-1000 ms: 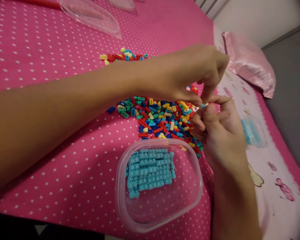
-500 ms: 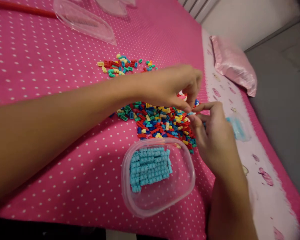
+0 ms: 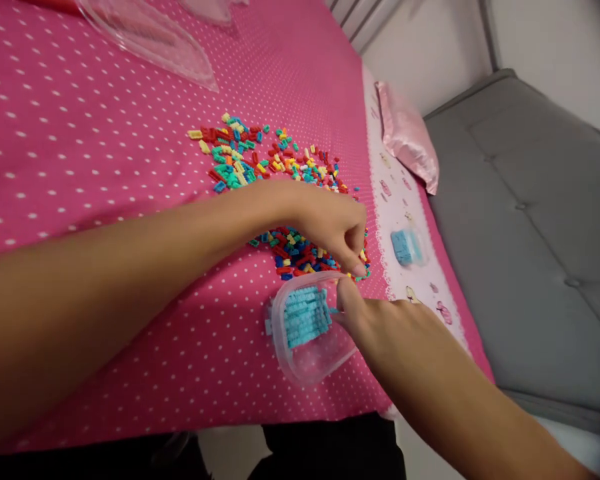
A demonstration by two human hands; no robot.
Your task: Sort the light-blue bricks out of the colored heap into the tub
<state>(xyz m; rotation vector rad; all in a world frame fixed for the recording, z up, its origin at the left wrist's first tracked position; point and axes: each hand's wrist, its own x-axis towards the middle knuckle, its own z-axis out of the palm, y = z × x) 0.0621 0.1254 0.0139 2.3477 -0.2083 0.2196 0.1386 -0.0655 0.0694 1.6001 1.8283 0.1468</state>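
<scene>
While the right hand [image 3: 361,315] dips into a clear, rounded plastic tub [image 3: 280,333], its fingertips are beside a small light-blue plastic brick [image 3: 333,311]; I cannot tell whether they clamp it. Beyond, the left hand [image 3: 336,221] curls thumb and index finger close together, contents hidden. Light-blue plastic bricks [image 3: 305,317] sit in tight rows, probably to save space. Near mid-frame, a multicoloured plastic brick pile [image 3: 300,255] lies just past the tub, presumably within easy reach of the 2 hands.

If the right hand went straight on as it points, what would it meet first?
Probably the stacked light-blue blocks in the clear container. The right hand looks very close to them, but depth is hard to judge.
</scene>
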